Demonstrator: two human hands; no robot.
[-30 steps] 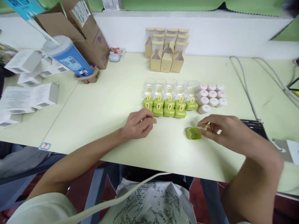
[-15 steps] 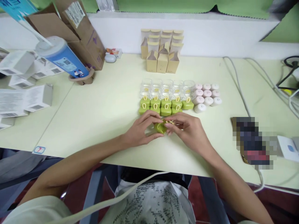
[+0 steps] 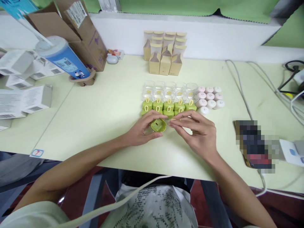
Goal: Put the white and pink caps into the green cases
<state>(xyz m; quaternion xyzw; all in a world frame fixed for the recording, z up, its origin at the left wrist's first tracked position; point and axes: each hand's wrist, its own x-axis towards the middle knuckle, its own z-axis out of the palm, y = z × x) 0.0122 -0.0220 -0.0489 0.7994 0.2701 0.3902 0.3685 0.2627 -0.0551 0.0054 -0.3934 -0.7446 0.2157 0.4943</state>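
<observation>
My left hand (image 3: 140, 130) grips a green plastic cap (image 3: 158, 126) between thumb and fingers. The cap is tipped so that its hollow inside and a small dark slot face me. To its right, my right hand (image 3: 201, 133) pinches a thin yellow strap (image 3: 174, 119), mostly hidden by the fingertips. Just beyond both hands stand two rows of green caps (image 3: 168, 105) with yellow loops on top. Clear plastic cups (image 3: 169, 90) form rows behind these. Short white and pale pink cylinders (image 3: 210, 96) are grouped to the right of the cups.
Open tan cardboard boxes (image 3: 165, 61) stand near the wall. On the left are a blue cup (image 3: 67, 61) in a holder, a brown carton (image 3: 89, 44) and white boxes (image 3: 26, 101). A blurred-out phone-like object (image 3: 254, 145) and cables (image 3: 242, 85) lie on the right.
My hands have moved apart slightly. The green cap has turned so its hollow inside faces me, and the yellow strap is now away from it in my right fingertips.
</observation>
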